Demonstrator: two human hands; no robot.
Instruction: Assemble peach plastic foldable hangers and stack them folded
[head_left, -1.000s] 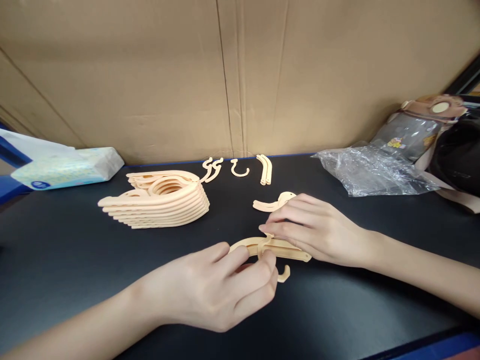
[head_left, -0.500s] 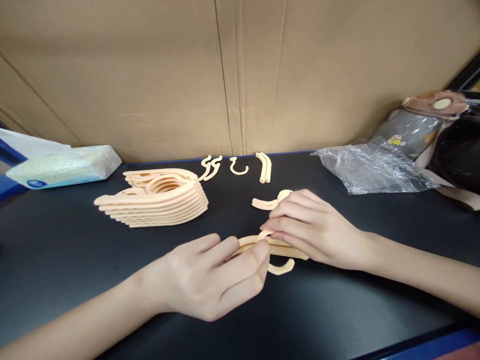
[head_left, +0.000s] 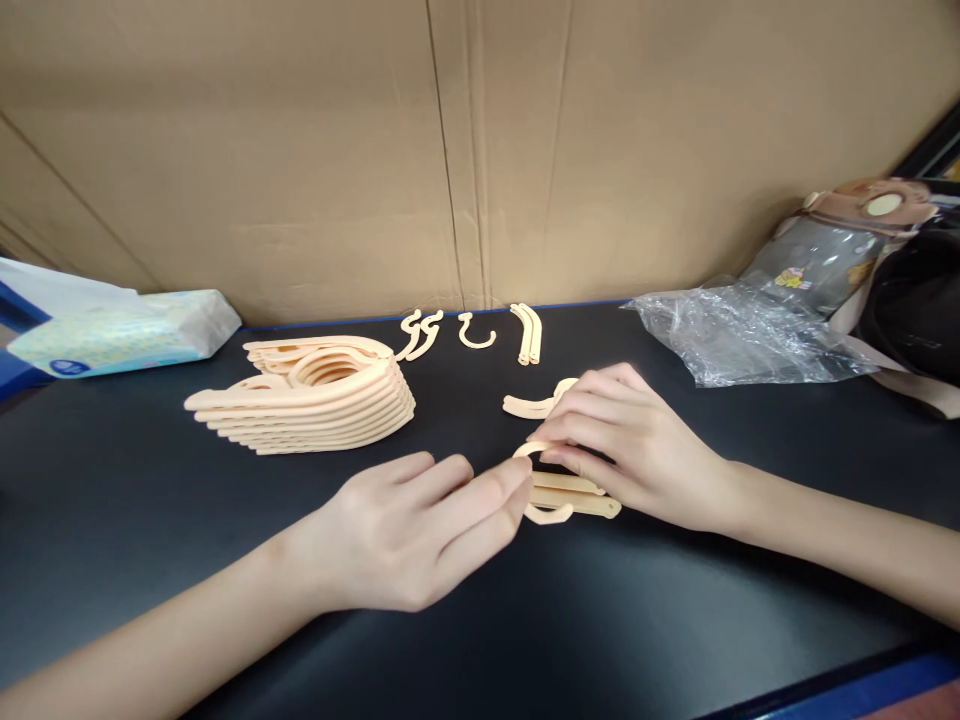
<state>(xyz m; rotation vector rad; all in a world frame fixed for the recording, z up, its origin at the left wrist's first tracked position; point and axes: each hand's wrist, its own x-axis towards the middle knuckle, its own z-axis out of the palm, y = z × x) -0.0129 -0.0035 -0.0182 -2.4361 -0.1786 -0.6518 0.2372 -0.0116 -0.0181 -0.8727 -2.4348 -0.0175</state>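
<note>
Between my two hands is a curved cream plastic hanger hook. My left hand is closed, pinching its left end between thumb and fingers. My right hand pinches the other end with its fingertips. From under my left fingers sticks a second curved hook end; whether it belongs to the same piece I cannot tell. Beneath the hands lie flat cream hanger arms, partly hidden by the left fingers. Just behind my right fingers rest more curved cream pieces, partly covered by that hand.
A stack of folded cream hangers stands to the left. Loose hooks and curved arm pieces lie at the back. A tissue pack is far left; crumpled clear plastic and a bottle sit right. Cardboard forms the back.
Both hands have risen slightly, away from me, with the curved hook. More of the hanger arms beneath shows now, and the lower hook end has shifted up and left.
</note>
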